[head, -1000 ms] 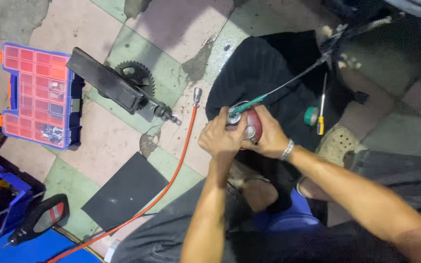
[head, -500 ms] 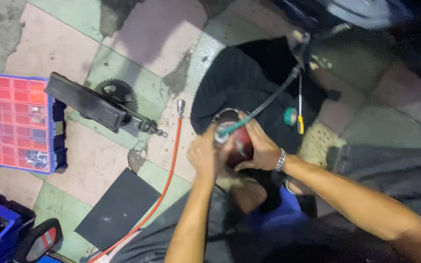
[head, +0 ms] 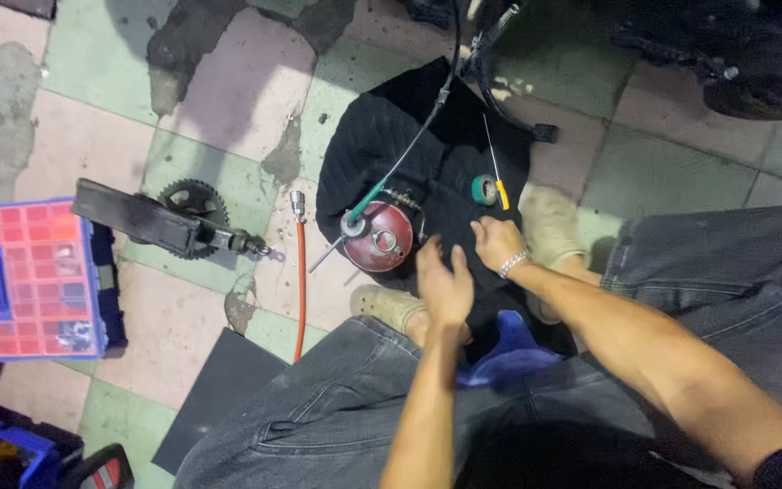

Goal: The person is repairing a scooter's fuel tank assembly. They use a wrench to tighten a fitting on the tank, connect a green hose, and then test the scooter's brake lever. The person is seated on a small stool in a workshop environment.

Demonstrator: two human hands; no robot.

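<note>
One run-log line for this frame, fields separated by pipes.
left hand: open, empty | right hand: open, on black cloth | red oil can: on cloth, unheld

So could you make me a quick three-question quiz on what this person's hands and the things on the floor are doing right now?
1. True or false: the left hand grips the red oil can.
2. What does the right hand rest on? A) the black cloth B) the orange hose C) the blue parts box
3. What lies on the cloth beside the yellow-handled screwdriver?

Key:
1. False: it is open, just beside the can, not touching.
2. A
3. A green tape roll.
</note>
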